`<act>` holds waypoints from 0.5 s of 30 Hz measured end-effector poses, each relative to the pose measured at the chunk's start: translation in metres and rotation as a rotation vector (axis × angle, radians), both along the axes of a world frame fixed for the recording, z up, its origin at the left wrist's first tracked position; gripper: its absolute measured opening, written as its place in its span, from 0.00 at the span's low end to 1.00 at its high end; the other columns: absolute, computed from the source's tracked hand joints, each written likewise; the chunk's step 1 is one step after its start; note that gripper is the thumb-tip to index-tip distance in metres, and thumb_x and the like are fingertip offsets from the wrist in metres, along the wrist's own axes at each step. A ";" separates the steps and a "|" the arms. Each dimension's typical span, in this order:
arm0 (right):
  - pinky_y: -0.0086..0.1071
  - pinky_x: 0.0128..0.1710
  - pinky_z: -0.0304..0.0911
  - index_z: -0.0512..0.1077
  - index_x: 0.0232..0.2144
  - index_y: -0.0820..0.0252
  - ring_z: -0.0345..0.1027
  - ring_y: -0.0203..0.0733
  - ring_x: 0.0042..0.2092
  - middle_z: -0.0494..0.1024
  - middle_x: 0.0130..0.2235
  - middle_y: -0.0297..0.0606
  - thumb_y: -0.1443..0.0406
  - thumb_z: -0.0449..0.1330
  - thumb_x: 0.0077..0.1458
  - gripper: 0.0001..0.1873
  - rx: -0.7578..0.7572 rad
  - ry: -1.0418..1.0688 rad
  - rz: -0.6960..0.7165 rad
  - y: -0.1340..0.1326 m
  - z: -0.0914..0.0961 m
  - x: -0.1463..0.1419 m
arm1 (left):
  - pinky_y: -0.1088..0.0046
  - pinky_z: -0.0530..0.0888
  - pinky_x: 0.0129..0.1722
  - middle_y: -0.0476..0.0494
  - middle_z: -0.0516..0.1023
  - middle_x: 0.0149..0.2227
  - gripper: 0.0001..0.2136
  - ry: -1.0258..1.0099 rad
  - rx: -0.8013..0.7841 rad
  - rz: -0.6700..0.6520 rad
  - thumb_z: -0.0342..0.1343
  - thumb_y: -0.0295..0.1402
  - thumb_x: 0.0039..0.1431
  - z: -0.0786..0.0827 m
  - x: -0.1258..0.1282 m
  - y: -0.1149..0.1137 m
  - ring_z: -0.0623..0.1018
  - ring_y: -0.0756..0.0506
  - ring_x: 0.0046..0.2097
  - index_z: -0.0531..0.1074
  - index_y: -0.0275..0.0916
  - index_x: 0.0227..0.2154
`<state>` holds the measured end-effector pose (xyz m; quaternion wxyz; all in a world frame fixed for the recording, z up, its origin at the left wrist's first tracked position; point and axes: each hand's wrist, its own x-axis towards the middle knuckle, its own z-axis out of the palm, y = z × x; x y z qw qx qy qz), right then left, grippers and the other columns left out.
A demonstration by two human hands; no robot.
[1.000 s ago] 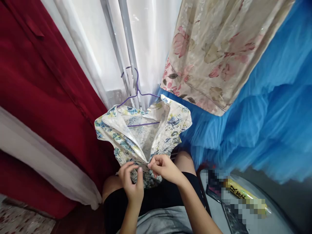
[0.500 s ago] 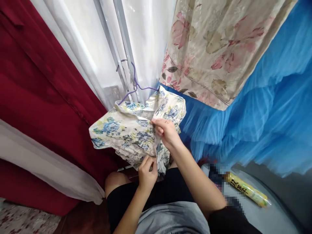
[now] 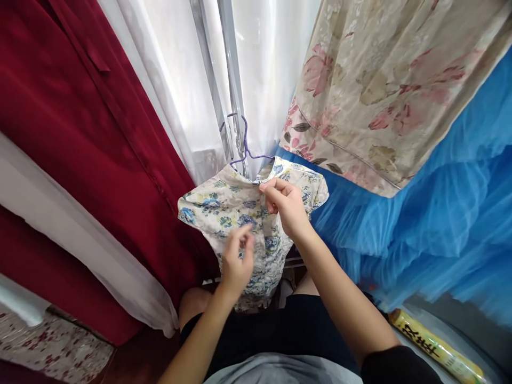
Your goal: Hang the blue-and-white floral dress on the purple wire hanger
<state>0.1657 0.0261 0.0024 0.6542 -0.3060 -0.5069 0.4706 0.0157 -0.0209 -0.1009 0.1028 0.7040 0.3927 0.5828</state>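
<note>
A short-sleeved blouse [image 3: 240,213], white with blue and yellow-green flowers, hangs on a purple hanger [image 3: 247,152] in front of me. My right hand [image 3: 286,205] pinches the front edge of the blouse just below the neckline, thumb and forefinger together. In front of the blouse's middle is my left hand [image 3: 237,261], slightly blurred, with its fingers bent, a gap between thumb and forefinger, and nothing visible in it. The hanger's hook goes round a grey metal upright [image 3: 234,69]. Part of the blouse's right front is hidden behind my right hand.
Dark red cloth [image 3: 100,160] and white drapes hang on the left. To the right are a beige floral garment [image 3: 360,106] and blue tulle [image 3: 400,229]. A yellow packet [image 3: 436,346] lies low on the right. My knees are below the blouse.
My right hand has moved up to the neckline. My left hand has come off the lower front edge and lifted. The blouse now hangs straighter, its front drawn together at the neck.
</note>
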 end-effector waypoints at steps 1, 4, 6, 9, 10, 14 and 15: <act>0.28 0.20 0.47 0.70 0.24 0.58 0.53 0.30 0.17 0.64 0.14 0.24 0.55 0.68 0.51 0.15 0.011 -0.028 -0.003 -0.003 0.001 0.001 | 0.71 0.72 0.42 0.43 0.77 0.42 0.15 -0.030 0.047 0.032 0.51 0.32 0.70 0.025 -0.001 0.011 0.76 0.46 0.40 0.71 0.43 0.57; 0.27 0.21 0.48 0.70 0.25 0.58 0.55 0.31 0.18 0.65 0.15 0.25 0.55 0.68 0.52 0.15 0.080 -0.090 0.000 -0.011 0.006 0.003 | 0.73 0.71 0.37 0.45 0.77 0.39 0.13 0.094 0.132 -0.035 0.50 0.35 0.71 0.087 0.000 0.039 0.75 0.48 0.35 0.72 0.43 0.54; 0.27 0.21 0.46 0.69 0.26 0.58 0.53 0.30 0.18 0.63 0.15 0.24 0.55 0.67 0.54 0.15 0.129 -0.109 -0.025 -0.010 0.009 0.004 | 0.73 0.70 0.38 0.46 0.77 0.35 0.09 0.205 0.193 -0.050 0.51 0.36 0.71 0.111 0.006 0.050 0.76 0.48 0.36 0.75 0.41 0.43; 0.27 0.21 0.41 0.66 0.24 0.57 0.47 0.29 0.19 0.59 0.16 0.23 0.57 0.66 0.54 0.15 0.157 -0.150 -0.111 0.000 0.002 0.003 | 0.73 0.70 0.37 0.47 0.76 0.31 0.10 0.201 0.283 -0.002 0.51 0.36 0.71 0.128 0.015 0.051 0.76 0.48 0.35 0.73 0.39 0.36; 0.28 0.21 0.40 0.66 0.24 0.57 0.46 0.28 0.18 0.58 0.16 0.22 0.58 0.66 0.53 0.15 0.150 -0.175 -0.133 0.005 -0.002 0.002 | 0.73 0.70 0.36 0.47 0.76 0.30 0.10 0.155 0.298 0.021 0.51 0.37 0.71 0.131 0.015 0.051 0.76 0.49 0.34 0.73 0.39 0.36; 0.28 0.21 0.38 0.63 0.20 0.57 0.44 0.28 0.18 0.57 0.15 0.22 0.60 0.64 0.51 0.15 0.057 -0.244 -0.110 0.012 -0.029 0.001 | 0.75 0.70 0.35 0.48 0.74 0.29 0.13 -0.147 0.295 0.128 0.52 0.41 0.70 0.140 -0.017 0.065 0.75 0.49 0.33 0.73 0.38 0.35; 0.28 0.21 0.38 0.62 0.19 0.57 0.44 0.28 0.18 0.56 0.15 0.22 0.61 0.63 0.50 0.15 0.033 -0.242 -0.087 0.009 -0.036 0.001 | 0.76 0.70 0.35 0.48 0.74 0.29 0.13 -0.242 0.267 0.150 0.53 0.41 0.69 0.139 -0.033 0.074 0.75 0.49 0.34 0.73 0.38 0.34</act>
